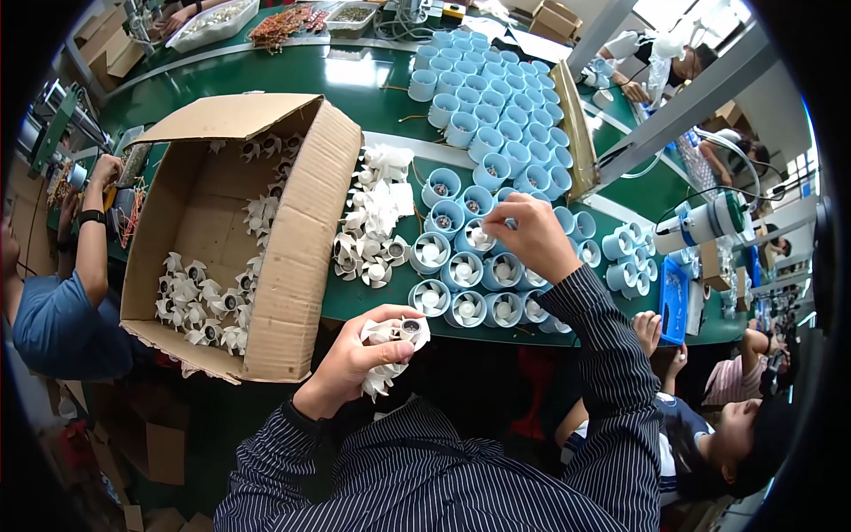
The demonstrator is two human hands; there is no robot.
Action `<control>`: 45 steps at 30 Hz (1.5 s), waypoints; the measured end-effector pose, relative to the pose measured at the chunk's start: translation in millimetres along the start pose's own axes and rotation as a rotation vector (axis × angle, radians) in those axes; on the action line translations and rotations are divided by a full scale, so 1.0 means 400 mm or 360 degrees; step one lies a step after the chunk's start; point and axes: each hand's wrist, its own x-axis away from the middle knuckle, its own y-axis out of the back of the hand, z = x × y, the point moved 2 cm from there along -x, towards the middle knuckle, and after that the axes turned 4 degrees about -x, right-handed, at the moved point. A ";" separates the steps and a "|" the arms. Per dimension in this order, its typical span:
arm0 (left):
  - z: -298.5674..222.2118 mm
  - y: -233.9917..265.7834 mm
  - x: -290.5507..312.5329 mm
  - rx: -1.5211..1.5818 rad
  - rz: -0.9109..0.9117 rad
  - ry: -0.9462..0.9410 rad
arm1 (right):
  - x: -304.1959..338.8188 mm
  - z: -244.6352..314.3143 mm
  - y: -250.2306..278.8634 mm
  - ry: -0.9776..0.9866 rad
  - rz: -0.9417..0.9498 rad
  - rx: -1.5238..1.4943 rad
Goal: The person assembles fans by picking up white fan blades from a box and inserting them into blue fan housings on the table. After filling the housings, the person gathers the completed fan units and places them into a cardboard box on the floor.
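Note:
My left hand [362, 356] is closed around a small stack of white fan wheels [383, 379], held in front of my chest. Over the near rows of light-blue round housings [460, 129], my right hand [530, 232] has its fingers pinched together at a white fan wheel [480, 236] in one housing. Those fingers partly cover that wheel. Several nearest housings have white fan wheels inside, such as the front-left one [430, 298]. Just behind them, a few housings show bare motor parts [441, 189]. Loose white fan wheels [372, 217] lie heaped left of the housings.
An open cardboard box [297, 266] with more fan wheels stands at the left on the green table [372, 86]. A smaller housing cluster [625, 257] and a blue tray [674, 300] are at the right. Co-workers sit on both sides; a metal post [683, 97] slants across the right.

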 end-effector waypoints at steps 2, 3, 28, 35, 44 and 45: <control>-0.008 -0.008 -0.009 -0.0004 0.0006 -0.0009 | -0.002 -0.005 -0.008 0.0057 0.0048 0.0105; -0.014 -0.010 -0.006 -0.0007 -0.0001 -0.0023 | -0.005 -0.005 -0.019 0.0126 0.0101 0.0202; -0.042 -0.026 -0.013 -0.0343 -0.0295 -0.0407 | 0.075 0.282 -0.056 0.0133 0.0359 -0.0806; -0.054 -0.038 -0.019 -0.0924 -0.0402 -0.0777 | 0.077 0.330 -0.056 0.0182 0.0259 -0.0221; -0.029 -0.058 -0.028 -0.1314 -0.0622 -0.1122 | 0.100 0.344 -0.080 0.0213 0.0267 0.0119; -0.027 -0.059 -0.030 -0.1315 -0.0619 -0.1123 | 0.107 0.352 -0.082 0.0253 0.0251 0.0213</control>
